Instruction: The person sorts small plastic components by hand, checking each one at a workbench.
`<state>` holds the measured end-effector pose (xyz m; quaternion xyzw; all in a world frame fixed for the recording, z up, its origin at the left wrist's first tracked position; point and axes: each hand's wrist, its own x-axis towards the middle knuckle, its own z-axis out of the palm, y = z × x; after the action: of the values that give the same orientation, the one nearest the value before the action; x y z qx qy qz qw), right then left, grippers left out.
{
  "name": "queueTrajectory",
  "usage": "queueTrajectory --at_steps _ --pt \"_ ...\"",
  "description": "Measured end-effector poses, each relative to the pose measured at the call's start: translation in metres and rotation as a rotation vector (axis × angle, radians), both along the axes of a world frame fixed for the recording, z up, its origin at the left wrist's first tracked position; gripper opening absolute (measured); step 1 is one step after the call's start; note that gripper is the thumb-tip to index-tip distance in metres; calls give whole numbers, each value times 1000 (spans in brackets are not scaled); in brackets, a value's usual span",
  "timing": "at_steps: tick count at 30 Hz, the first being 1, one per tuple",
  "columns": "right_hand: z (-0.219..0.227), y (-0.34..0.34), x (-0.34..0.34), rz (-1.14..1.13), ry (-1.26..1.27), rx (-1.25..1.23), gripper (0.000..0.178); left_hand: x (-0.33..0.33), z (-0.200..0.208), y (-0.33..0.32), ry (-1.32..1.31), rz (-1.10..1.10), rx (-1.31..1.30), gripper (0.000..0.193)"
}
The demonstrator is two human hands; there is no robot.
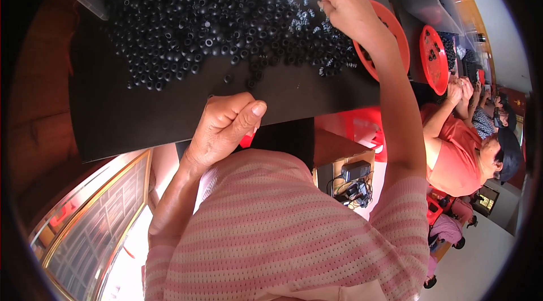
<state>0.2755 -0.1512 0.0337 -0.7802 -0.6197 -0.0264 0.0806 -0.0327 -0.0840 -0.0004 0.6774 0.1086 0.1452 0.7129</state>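
My left hand (226, 126) is closed in a fist at the table's near edge, thumb pressed over the curled fingers; whatever it may hold is hidden. A bit of red shows just below that fist, and I cannot tell what it belongs to. Farther out, my right hand (348, 10) hovers by small shiny silvery pieces (302, 18) with its fingertips drawn together. Anything between those fingertips is too small to make out. A wide heap of small black ring-like caps (209, 24) covers the far part of the dark table (283, 92).
Under my right forearm sits a red tray (403, 44). Another red tray (432, 61) with a few black pieces lies farther right, before a co-worker in an orange shirt (458, 159). Below the table, a cardboard box (336, 157) stands near a black adapter (356, 171) and cables.
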Motion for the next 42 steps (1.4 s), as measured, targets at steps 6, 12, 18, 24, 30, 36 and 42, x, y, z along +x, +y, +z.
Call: queueTrajectory --at_steps 6,12,18,24,30,36,42 --pt "1 1 -15 53 255 45 14 -2 -5 0 -41 14 4 40" --pt "-6 28 -38 52 347 11 25 -3 -5 0 -35 13 -11 40" --pt "-8 29 -35 63 293 -15 18 -2 -4 -3 -46 16 -35 40" --pt "15 2 -76 243 489 253 18 -5 7 2 170 26 -251 34" --pt "10 -23 -117 347 807 432 28 18 20 4 24 143 -547 38" --pt "-16 -28 -134 348 827 598 31 24 18 -5 -14 117 -629 35" --pt "-9 -37 -148 309 733 540 27 19 14 -12 -31 100 -671 37"
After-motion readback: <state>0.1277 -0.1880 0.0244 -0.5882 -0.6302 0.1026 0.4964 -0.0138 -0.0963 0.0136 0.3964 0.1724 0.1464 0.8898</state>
